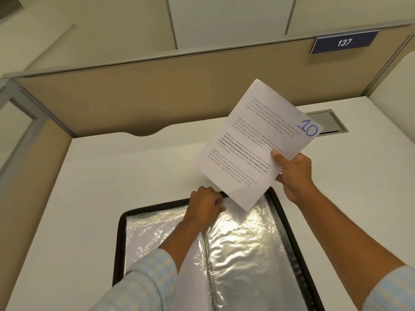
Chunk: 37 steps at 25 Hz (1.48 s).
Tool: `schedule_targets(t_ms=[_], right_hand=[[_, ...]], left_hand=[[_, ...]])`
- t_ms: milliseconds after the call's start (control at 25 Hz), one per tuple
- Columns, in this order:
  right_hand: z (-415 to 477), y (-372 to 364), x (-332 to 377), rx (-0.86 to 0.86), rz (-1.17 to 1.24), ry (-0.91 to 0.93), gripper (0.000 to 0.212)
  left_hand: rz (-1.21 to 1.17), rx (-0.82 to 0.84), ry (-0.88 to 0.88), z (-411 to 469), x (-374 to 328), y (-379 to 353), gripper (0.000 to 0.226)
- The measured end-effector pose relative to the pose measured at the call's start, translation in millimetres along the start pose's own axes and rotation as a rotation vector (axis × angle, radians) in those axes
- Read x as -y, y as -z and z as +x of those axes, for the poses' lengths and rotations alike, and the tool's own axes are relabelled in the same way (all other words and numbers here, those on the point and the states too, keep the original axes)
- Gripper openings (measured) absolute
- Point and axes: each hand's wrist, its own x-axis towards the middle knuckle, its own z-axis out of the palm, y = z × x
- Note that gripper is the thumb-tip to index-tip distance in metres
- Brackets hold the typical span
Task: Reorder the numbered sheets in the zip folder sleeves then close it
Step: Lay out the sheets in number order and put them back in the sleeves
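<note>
Near edge: two forearms in light checked shirt sleeves (146,281) reach forward over the desk (89,187).

Zip folder (118,243) lies open flat on the desk, right in front of the person. Black zip rim runs round it. Its near end is cut off by the frame. The spine (207,254) runs near to far down the middle, so both pages have their long axis pointing away from the person. Left sleeve (152,232) and right sleeve (244,243) are clear, crinkled plastic throwing glare; any numbers inside cannot be read.

Left hand (205,205) sits at the folder's far edge, just right of the spine. Fingers are curled down onto the top of the right sleeve, with a white edge showing at the fingertips. Cannot tell whether it pinches plastic alone or paper too.

Right hand (294,173) holds sheet 10 (253,140) up in the air, thumb on the printed face, fingers behind, gripping one long edge. The sheet is tilted: its long axis runs from near-left to far-right, the head of the page pointing away and right. A blue handwritten "10" sits in its top right corner. Its nearest corner hangs over the far end of the right sleeve, just beside the left hand.

Beyond: a grey cable hatch (325,122) set in the desk, a beige partition (134,97), and a blue plate (344,42) reading 137.
</note>
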Motion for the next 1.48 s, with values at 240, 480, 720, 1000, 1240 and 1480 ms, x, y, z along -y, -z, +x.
schedule_targets(t_ms=[240,480,720,1000,1240,1480], right_hand=[[4.5,-6.0,-3.8,-0.007,0.015,-0.006,0.025],[8.1,-12.7,-2.1,-0.068,0.036,0.033,0.026],[11.4,-28.6,2.7,-0.176,0.068,0.104,0.030],[7.6,-48.4,-6.1,-0.133,0.035,0.113,0.031],[3.5,-54.0,-13.0,-0.090,0.002,0.110,0.025],[0.6,-56.7,-13.6,-0.088,-0.023,0.136,0.028]], left_hand=[[-0.087,-0.066,-0.011,-7.5,0.6,-2.8,0.010],[-0.162,-0.095,-0.057,-25.1,9.1,-8.4,0.025],[-0.208,-0.279,-0.039,-39.0,7.9,-21.2,0.007],[-0.211,-0.215,-0.036,-47.3,4.8,-27.7,0.009],[-0.191,-0.160,-0.067,-40.2,2.3,-20.7,0.011],[-0.170,-0.307,-0.054,-43.6,2.5,-19.2,0.006]])
